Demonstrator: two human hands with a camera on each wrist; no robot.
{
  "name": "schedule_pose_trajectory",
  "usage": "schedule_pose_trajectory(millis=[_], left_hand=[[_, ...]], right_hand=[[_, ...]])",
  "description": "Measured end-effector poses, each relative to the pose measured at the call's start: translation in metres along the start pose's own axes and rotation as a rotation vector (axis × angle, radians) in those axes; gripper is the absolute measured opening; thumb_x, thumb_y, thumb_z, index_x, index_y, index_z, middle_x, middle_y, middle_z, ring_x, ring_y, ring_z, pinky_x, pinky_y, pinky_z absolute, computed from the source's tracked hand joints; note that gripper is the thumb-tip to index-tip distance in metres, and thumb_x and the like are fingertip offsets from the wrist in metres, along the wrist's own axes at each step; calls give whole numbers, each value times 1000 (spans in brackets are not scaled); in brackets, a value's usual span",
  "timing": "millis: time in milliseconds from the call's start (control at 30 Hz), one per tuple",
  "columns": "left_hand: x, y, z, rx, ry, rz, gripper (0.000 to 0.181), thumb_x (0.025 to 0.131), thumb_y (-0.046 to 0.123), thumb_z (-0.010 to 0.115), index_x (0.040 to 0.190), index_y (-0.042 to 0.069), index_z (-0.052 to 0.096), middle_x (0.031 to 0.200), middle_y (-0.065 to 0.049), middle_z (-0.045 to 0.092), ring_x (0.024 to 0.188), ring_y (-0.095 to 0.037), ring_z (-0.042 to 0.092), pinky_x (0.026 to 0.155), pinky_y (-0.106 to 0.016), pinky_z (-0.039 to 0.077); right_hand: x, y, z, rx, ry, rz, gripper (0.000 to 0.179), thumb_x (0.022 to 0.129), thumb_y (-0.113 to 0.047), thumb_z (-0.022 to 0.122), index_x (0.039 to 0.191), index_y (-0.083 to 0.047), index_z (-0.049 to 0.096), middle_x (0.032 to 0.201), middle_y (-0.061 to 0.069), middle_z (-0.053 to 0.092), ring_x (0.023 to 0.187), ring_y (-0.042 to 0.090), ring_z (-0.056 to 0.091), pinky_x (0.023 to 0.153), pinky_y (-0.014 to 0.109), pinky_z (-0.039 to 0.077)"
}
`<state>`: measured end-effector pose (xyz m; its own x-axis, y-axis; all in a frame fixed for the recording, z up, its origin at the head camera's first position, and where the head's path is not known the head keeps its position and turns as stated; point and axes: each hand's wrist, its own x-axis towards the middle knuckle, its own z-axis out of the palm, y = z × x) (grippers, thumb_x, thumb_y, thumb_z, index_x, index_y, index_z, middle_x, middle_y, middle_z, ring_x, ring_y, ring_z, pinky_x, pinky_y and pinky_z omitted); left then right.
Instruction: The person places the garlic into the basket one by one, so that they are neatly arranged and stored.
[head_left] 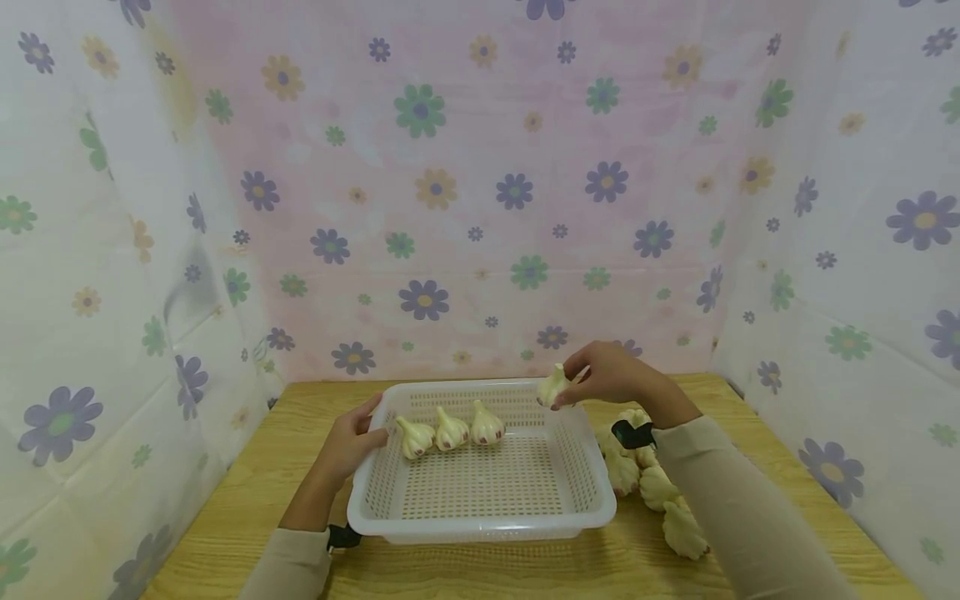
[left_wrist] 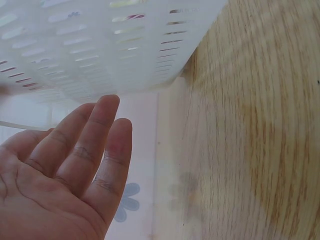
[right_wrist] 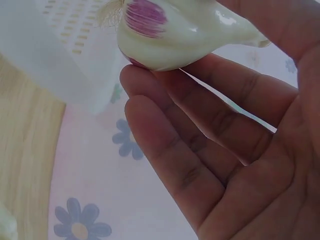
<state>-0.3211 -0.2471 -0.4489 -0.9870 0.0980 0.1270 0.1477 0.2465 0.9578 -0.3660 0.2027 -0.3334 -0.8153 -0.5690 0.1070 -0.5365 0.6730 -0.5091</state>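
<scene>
A white perforated plastic basket [head_left: 483, 527] stands on the wooden table. My left hand [head_left: 348, 442] grips its left rim, thumb over the edge and fingers along the outside; in the left wrist view those fingers [left_wrist: 107, 125] lie nearly straight by the slotted wall. Three garlic bulbs sit in a row inside, toward the back left: one on the left [head_left: 416, 438], a middle one [head_left: 452, 430] and one on the right [head_left: 487, 425]. Above the basket's back right corner, my right hand [head_left: 611, 375] pinches another garlic bulb [right_wrist: 170, 32], which has purple patches and root hairs.
A pile of several garlic bulbs [head_left: 656, 487] lies on the table right of the basket, partly hidden by my right forearm. Flower-patterned curtains [head_left: 480, 208] enclose the wooden table [head_left: 255, 500] at the back and both sides.
</scene>
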Motion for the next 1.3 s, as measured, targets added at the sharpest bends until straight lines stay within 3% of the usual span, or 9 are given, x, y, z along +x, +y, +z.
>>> schedule_pose_trajectory(millis=[100,233,400,467,500,633,833,1033,1300], left_hand=[[1,0,0,3,1,0,79,91,4,64,163,13,33,135,-31,64,91,-38,77,68,-44,65],[1,1,0,16,14,-6,79,90,5,64,163,12,34,134,-31,64,91,-36,77,69,-44,65],[2,1,0,11,11,-4,79,90,4,63,163,12,34,136,-31,63,93,-37,77,70,-45,65],[1,1,0,4,3,1,79,90,4,63,163,12,33,137,-31,63,93,-37,76,70,-45,65],[2,0,0,1,1,4,79,90,4,64,163,12,33,137,-31,63,93,-38,76,70,-45,65],[2,-1,0,-2,-6,11,80,90,3,64,163,12,33,136,-30,64,92,-38,77,69,-44,65],[4,-3,0,4,0,20,79,90,1,63,163,10,33,132,-31,65,90,-37,77,68,-43,65],[4,-3,0,3,1,22,79,90,1,63,163,9,33,132,-31,65,90,-38,77,68,-43,65],[2,-4,-1,1,5,6,80,90,3,64,163,12,33,134,-30,65,90,-37,77,68,-44,65]], right_hand=[[6,-1,6,-15,-15,-11,30,84,-40,85,74,-18,66,71,-9,54,76,13,67,63,29,51],[15,-2,14,21,-51,-18,32,86,-37,84,72,-17,62,71,-7,46,70,11,60,60,28,44],[25,-2,25,77,-77,-58,47,87,-29,84,65,-16,44,66,-6,29,57,9,27,55,28,27],[28,-2,30,80,-77,-42,47,86,-28,84,65,-12,46,64,-4,34,58,12,28,56,30,28],[29,-2,32,67,-67,-15,39,85,-30,86,68,-11,56,66,-7,46,59,9,38,56,29,35],[33,-4,40,39,-53,95,31,79,-35,90,101,-14,81,101,-1,77,89,14,68,77,36,57],[35,-7,48,52,-66,136,24,78,-28,91,92,-11,80,83,0,70,71,13,53,65,31,46],[36,-6,54,54,-39,210,45,75,-30,93,114,-10,80,114,5,76,98,18,70,87,43,61],[42,-10,62,26,-42,259,44,74,-30,94,111,-10,81,112,3,77,101,22,72,92,46,61]])
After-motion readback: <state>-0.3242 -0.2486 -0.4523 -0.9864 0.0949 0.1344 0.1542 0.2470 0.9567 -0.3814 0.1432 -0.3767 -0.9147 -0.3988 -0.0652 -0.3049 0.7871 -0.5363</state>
